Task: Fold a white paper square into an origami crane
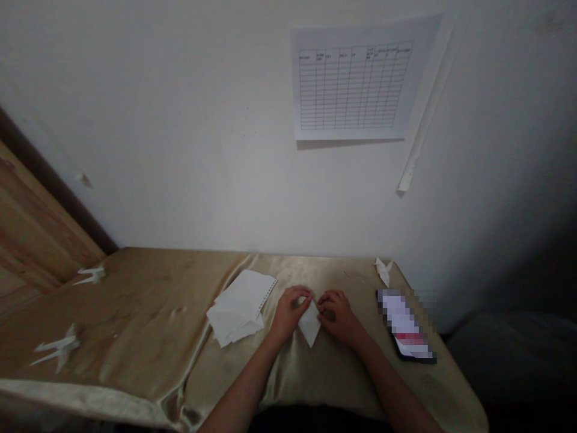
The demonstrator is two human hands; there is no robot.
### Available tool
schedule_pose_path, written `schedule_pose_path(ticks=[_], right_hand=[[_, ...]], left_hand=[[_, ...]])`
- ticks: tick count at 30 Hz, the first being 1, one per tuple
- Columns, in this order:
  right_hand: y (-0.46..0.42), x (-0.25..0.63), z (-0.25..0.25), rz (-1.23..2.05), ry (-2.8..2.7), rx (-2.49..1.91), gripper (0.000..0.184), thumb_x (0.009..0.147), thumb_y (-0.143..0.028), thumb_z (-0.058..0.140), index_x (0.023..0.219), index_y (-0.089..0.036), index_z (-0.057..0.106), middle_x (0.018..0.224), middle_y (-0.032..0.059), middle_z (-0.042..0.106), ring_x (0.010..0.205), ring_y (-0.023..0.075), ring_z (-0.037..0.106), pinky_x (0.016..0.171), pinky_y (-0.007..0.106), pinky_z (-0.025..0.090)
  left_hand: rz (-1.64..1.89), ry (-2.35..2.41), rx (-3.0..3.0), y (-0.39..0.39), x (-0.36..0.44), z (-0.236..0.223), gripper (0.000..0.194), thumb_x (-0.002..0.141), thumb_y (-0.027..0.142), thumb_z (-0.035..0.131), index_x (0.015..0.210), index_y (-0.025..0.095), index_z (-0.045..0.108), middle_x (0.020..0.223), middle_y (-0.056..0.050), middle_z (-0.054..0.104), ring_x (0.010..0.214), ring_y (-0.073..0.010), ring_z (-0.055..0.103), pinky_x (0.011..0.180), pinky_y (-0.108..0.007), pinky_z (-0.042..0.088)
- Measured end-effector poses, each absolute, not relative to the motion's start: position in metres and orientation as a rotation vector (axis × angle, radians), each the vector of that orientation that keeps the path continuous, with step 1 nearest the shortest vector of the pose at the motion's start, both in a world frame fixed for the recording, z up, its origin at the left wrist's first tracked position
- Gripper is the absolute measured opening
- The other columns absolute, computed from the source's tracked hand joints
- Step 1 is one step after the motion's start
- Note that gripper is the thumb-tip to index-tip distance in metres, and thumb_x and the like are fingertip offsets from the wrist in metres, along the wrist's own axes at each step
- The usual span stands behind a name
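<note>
A small white sheet of paper [310,328], folded into a kite shape, lies on the satin cloth with one point toward me. At its upper left edge my left hand [291,310] is closed, thumb and fingers pinching the paper near the far tip. My right hand [337,313] has its fingers curled, with the fingertips at the right corner of the same paper. The far part of the fold is partly hidden by my fingers. Left of my hands is a loose stack of white paper sheets [243,300], one with a perforated edge.
A phone [406,328] lies to the right, its screen blurred. Behind it sits a folded paper figure [383,272]. Two paper cranes [58,347] are at the left on the gold cloth [135,325]. A printed table sheet [354,84] hangs on the wall.
</note>
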State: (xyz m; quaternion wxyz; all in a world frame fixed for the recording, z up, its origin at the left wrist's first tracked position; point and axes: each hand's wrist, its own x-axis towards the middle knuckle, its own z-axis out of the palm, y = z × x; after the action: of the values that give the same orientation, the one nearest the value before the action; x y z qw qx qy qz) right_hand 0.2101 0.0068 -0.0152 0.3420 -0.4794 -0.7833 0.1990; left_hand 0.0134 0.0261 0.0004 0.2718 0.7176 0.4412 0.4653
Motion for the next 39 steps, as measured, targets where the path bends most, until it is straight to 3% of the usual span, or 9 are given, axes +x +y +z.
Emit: schedule_pose_path(ticks=[13, 20, 39], right_hand=[[0.013, 0.215, -0.020, 0.540, -1.902, -1.251, 0.012, 0.091, -0.029, 0.060, 0.088, -0.024, 0.070, 0.105, 0.0065, 0.066, 0.113, 0.0240, 0.051, 0.105, 0.043, 0.039], [0.014, 0.215, -0.022, 0.485, -1.876, -1.217, 0.008, 0.087, -0.028, 0.065, 0.085, -0.023, 0.071, 0.102, 0.0069, 0.066, 0.110, 0.0242, 0.053, 0.103, 0.043, 0.041], [0.014, 0.210, -0.024, 0.401, -1.853, -1.078, 0.009, 0.089, -0.031, 0.067, 0.085, -0.024, 0.072, 0.097, 0.0068, 0.066, 0.103, 0.0240, 0.055, 0.096, 0.043, 0.046]], left_hand=[[1.230, 1.220, 1.801, 0.029, 0.013, 0.001, 0.027, 0.093, 0.041, 0.054, 0.098, 0.021, 0.071, 0.105, -0.006, 0.074, 0.103, -0.0217, 0.067, 0.096, -0.037, 0.051], [1.198, 1.138, 1.829, 0.030, 0.011, -0.002, 0.024, 0.078, 0.037, 0.076, 0.097, 0.023, 0.073, 0.114, -0.007, 0.073, 0.113, -0.0251, 0.064, 0.106, -0.042, 0.046], [1.188, 1.091, 1.921, 0.031, 0.014, -0.010, 0.008, 0.080, 0.032, 0.077, 0.084, 0.025, 0.078, 0.111, -0.006, 0.074, 0.111, -0.0229, 0.065, 0.104, -0.041, 0.047]])
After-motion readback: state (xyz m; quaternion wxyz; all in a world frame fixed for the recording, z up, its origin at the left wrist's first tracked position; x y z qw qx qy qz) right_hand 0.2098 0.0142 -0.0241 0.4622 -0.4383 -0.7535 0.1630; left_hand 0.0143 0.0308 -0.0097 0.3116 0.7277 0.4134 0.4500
